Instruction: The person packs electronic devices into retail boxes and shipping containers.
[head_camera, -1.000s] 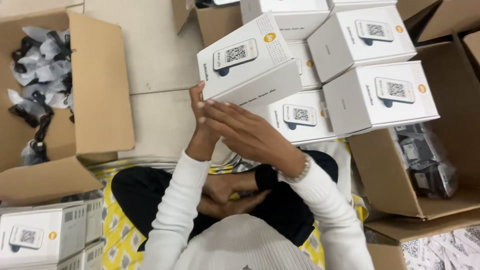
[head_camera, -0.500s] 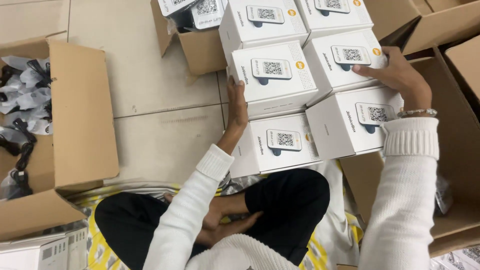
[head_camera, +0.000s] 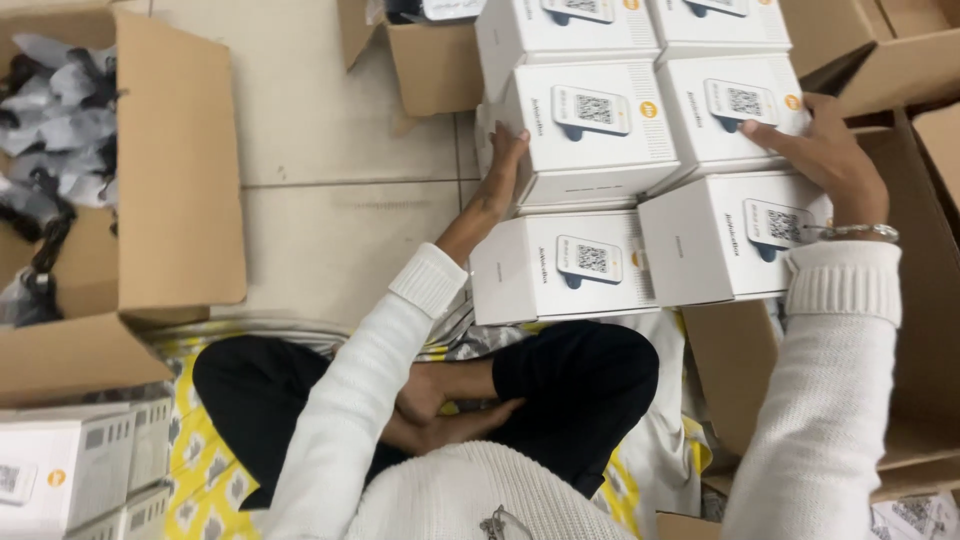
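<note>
Our left hand (head_camera: 503, 165) lies flat, fingers open, vs the left side of the upper white box (head_camera: 590, 125); box sits at 3 o'clock from it. Right hand (head_camera: 835, 160), open, presses the neighbouring box (head_camera: 725, 110) at its 9 o'clock.

Top white boxes (head_camera: 640, 15) cut off by frame edge. Left hand (head_camera: 503, 160) fingertips hidden behind middle box (head_camera: 590, 130). Dark items in left carton (head_camera: 180, 200) blurred, unidentifiable. Right carton (head_camera: 920, 330) partly out of frame.
</note>
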